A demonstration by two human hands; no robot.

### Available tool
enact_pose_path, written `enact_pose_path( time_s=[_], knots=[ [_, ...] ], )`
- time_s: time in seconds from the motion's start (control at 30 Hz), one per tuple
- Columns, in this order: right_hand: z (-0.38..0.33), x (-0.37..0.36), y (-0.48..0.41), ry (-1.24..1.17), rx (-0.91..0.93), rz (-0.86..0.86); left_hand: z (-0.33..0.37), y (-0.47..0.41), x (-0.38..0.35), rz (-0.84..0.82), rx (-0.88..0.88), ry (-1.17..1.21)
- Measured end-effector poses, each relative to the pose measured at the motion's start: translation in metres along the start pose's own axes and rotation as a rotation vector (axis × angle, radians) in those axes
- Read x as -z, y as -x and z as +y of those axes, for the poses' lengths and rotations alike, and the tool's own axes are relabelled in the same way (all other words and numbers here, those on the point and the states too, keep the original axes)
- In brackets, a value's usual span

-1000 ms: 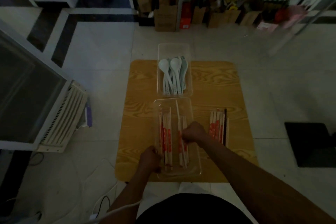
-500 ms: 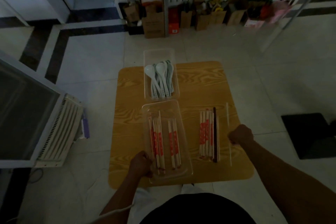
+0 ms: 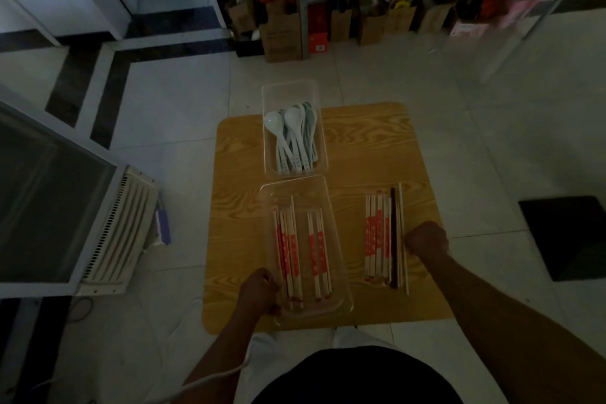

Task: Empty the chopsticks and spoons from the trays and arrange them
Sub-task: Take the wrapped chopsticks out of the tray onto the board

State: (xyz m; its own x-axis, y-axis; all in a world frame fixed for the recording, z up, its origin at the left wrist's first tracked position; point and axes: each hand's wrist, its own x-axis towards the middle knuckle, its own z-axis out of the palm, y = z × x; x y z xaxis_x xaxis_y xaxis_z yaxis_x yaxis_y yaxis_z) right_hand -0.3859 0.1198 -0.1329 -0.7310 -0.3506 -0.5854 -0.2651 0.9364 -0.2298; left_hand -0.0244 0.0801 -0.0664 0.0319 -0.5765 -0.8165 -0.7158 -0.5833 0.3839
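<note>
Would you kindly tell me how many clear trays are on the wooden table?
2. The far tray holds spoons at the table's back edge; the near tray, holding chopsticks, is gripped by the left hand.

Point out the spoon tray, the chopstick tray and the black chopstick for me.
spoon tray (image 3: 290, 98), head view, bare floor at its far end.
chopstick tray (image 3: 305, 193), head view, bare floor at its far end.
black chopstick (image 3: 393, 236), head view, middle of its shaft.

Wood-grain table with a clear spoon tray, a clear chopstick tray and loose chopsticks alongside.
</note>
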Motion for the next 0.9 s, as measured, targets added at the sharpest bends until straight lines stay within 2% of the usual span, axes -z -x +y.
enact_pose_path(
  time_s=[0.3,0.43,0.53,0.63,0.77,0.83,0.9],
  knots=[
    [0.0,0.001,0.003,0.015,-0.004,0.032,-0.002,0.002,0.004,-0.015,-0.01,-0.01],
    [-0.022,0.018,0.023,0.01,0.055,0.068,-0.003,0.0,0.004,-0.015,-0.013,-0.025],
    [-0.057,0.024,0.042,-0.025,0.184,0.128,-0.003,0.0,0.004,-0.013,-0.02,-0.02],
    [-0.097,0.019,0.072,0.007,0.442,0.181,-0.005,0.0,0.003,-0.02,-0.027,-0.042],
    [-0.132,-0.013,0.112,0.023,0.684,0.056,-0.007,-0.003,0.003,-0.027,-0.043,-0.055],
    [-0.137,-0.037,0.129,0.072,0.726,-0.041,-0.008,-0.003,0.002,-0.018,-0.055,-0.033],
    [-0.134,-0.064,0.142,0.147,0.693,-0.127,-0.011,-0.004,0.002,-0.021,-0.07,-0.034]
  ],
)
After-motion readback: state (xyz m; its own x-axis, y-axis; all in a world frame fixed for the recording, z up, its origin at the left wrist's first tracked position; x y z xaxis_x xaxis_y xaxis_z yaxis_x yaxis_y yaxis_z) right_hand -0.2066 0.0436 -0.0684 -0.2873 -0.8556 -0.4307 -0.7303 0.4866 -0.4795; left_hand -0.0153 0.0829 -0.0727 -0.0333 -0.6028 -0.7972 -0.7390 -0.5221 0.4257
